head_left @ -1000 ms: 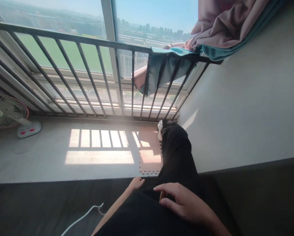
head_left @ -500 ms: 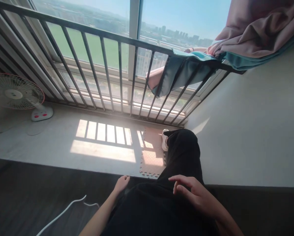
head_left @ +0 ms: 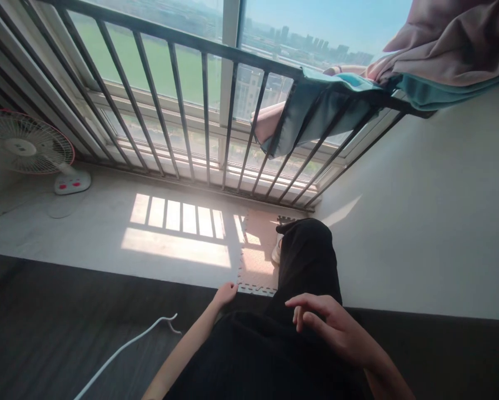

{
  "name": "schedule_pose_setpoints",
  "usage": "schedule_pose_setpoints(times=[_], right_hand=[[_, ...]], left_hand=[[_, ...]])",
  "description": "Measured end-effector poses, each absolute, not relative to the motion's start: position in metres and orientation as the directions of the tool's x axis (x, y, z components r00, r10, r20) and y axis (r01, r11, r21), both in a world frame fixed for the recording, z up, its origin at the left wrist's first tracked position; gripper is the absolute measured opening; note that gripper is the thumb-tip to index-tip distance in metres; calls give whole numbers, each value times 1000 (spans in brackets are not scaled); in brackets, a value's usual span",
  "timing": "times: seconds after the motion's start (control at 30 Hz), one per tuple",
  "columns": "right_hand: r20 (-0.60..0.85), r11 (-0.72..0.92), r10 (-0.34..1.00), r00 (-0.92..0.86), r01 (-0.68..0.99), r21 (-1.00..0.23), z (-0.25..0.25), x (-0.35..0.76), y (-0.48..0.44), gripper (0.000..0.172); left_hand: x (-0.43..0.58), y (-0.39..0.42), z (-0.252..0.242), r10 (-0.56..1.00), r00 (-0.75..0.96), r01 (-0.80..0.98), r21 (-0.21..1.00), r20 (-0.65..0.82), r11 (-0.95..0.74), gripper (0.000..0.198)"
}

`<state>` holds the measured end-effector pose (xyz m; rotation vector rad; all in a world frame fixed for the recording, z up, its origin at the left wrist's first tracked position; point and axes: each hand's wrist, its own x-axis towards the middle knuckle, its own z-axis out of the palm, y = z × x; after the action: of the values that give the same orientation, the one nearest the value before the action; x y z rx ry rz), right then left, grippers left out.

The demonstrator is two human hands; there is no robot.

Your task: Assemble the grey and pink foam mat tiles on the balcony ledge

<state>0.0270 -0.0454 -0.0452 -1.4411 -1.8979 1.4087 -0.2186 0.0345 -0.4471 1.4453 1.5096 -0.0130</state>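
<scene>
Left hand (head_left: 225, 293) loose and open by black pants (head_left: 305, 261). Right hand (head_left: 330, 325) open, holding nothing. White cord (head_left: 126, 353) close by, fan (head_left: 26, 149) near metal bars (head_left: 183, 94).

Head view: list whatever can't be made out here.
White shoe: mostly hidden by the black trouser leg.
Pink shape: partly hidden by the blue cloth; can't tell what it is.
Fan: cut off by the left edge.
White cable: cut off by the bottom edge.
Distant buildings: too small for detail.
</scene>
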Motion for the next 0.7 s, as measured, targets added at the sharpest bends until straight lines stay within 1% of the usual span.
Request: schedule_pose_setpoints(times=[0.13,0.23,0.4,0.57,0.7], right_hand=[[-235,18,850,-471,472,-882,-45,22,-46,44],[-250,36,809,-532,470,-882,-46,17,-35,45],[-309,3,821,-481,544,-839,-53,24,-29,46],[-229,15,880,-417,505,-863,-53,38,-53,47],[-192,42,876,-443,465,-884,-48,39,-59,47]], left_hand=[[-232,19,-451,731,186,754,572,-657,323,43],[-247,4,-450,705,137,761,530,-696,375,43],[-266,-17,-454,662,93,779,468,-744,417,41],[-271,-25,-461,631,102,789,449,-769,420,43],[-272,-24,-463,638,80,786,442,-766,432,45]])
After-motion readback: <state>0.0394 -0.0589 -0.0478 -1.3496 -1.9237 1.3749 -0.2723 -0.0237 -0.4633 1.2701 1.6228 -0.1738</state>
